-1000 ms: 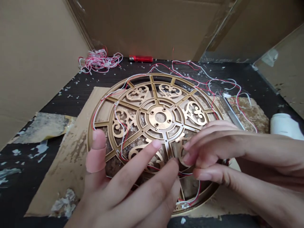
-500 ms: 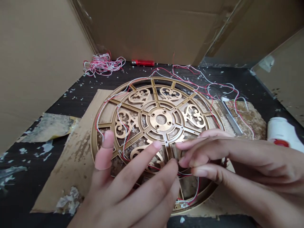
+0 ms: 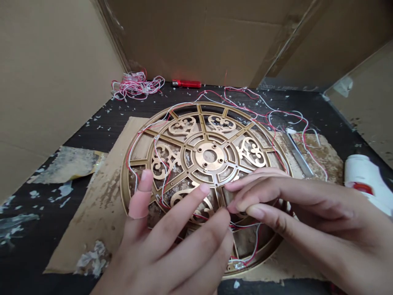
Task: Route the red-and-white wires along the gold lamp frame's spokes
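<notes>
A round gold metal frame (image 3: 209,157) with spokes and scrollwork lies flat in front of me. Thin red and white wires (image 3: 252,250) run along its rim and ribs, tacked in places with clear glue. My left hand (image 3: 181,241) reaches over the near left part, outer fingers spread, index fingertip bent down at the wire by the near spoke; its thumb is hidden. Close beside that fingertip, my right hand (image 3: 285,205) has thumb and fingers pinched together over the same wire. Both hands partly cover the wire where they meet.
Cardboard (image 3: 92,205) lies under the frame on a dark table. A wire bundle (image 3: 136,86) and red-handled tool (image 3: 186,83) sit at the back. At right are a metal strip (image 3: 299,153) and white bottle-like object (image 3: 359,168). Cardboard walls (image 3: 196,41) surround the area.
The view has shifted slightly, moving the frame a little right and down. My right fingertips have drawn slightly closer to my left index fingertip; the wires look much the same.
</notes>
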Demonstrator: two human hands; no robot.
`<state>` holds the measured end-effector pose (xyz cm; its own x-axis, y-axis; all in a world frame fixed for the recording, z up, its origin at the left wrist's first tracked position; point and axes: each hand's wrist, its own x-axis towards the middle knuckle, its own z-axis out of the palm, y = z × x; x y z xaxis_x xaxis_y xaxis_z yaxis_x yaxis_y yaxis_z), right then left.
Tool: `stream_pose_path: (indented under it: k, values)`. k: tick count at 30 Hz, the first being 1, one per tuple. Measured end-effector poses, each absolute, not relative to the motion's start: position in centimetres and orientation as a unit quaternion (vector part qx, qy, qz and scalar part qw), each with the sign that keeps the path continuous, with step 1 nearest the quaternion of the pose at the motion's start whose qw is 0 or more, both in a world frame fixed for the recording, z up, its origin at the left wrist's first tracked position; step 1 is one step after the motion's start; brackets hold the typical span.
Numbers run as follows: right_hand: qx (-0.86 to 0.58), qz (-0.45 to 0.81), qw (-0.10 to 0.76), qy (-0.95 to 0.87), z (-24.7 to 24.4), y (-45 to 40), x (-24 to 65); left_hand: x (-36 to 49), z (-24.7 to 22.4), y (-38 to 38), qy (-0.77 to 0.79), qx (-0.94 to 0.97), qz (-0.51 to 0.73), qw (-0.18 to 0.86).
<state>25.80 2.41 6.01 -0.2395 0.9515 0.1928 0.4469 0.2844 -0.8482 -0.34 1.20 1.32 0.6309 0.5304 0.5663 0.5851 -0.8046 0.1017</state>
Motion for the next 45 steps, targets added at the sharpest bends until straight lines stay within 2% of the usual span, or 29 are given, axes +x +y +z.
stream_pose_path:
  k: [8,11,14,18,25,31,39,45]
  values:
    - [-0.496,0.374,0.354,-0.699,5.7,2.3,26.1,-0.2,1.1,1.0,-0.323,-0.893,-0.308,0.051]
    - [-0.457,0.392,0.338,-0.724,5.6,2.5,26.2,-0.2,1.1,1.0,-0.320,-0.894,-0.309,0.045]
    - [-0.415,0.349,0.329,-0.773,5.8,2.7,26.2,-0.3,1.1,0.8,-0.315,-0.893,-0.318,0.039]
    - [-0.407,0.291,0.335,-0.799,6.0,2.6,26.3,-0.7,1.0,0.9,-0.295,-0.914,-0.270,0.068]
    - [-0.355,0.325,0.361,-0.799,5.1,2.6,26.3,-0.5,0.4,1.0,-0.264,-0.936,-0.217,0.086]
    - [-0.419,0.285,0.322,-0.799,5.5,2.7,26.3,-0.4,0.4,1.0,-0.265,-0.936,-0.220,0.078]
    - [-0.451,0.282,0.336,-0.777,4.7,2.5,26.1,-0.7,0.8,1.1,-0.265,-0.934,-0.227,0.075]
    - [-0.462,0.288,0.344,-0.765,4.8,3.0,25.8,-0.6,1.0,1.1,-0.304,-0.899,-0.312,0.036]
